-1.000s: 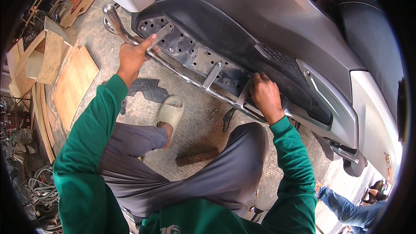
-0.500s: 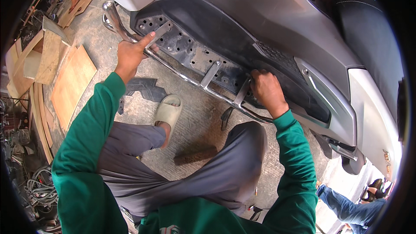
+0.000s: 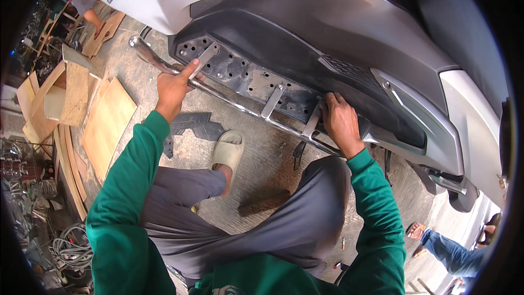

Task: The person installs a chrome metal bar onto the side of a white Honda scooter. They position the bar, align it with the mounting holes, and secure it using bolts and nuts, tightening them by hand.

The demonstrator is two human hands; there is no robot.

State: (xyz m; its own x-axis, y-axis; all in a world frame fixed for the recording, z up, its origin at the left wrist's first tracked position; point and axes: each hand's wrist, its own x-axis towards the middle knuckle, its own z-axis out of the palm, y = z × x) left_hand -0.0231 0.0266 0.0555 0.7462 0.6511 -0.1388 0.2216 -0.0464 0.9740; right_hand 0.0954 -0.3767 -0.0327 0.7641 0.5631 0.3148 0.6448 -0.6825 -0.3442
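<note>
A chrome tubular bar [image 3: 240,105] with flat brackets runs along the side of a grey and white scooter [image 3: 311,16]. My left hand [image 3: 173,88] is closed round the bar near its left end, thumb lying along the left bracket [image 3: 204,60]. The middle bracket [image 3: 273,101] rests with its tip over the perforated footboard [image 3: 245,76]. At the right bracket [image 3: 313,122], my right hand [image 3: 343,123] is closed, fingers bent down at the footboard's edge. Its fingertips, and anything they pinch, are hidden.
Black plastic panels [image 3: 199,127] and a brick-like block [image 3: 264,202] lie on the concrete between my legs and the scooter. Plywood pieces [image 3: 109,125] and coiled cable [image 3: 72,246] are on the left. Other people's legs [image 3: 453,251] show at lower right and upper left.
The view has shifted, so the scene sits lower and further right. The bar's left end has tipped slightly downward against the scooter. Both hands keep to about the same places.
</note>
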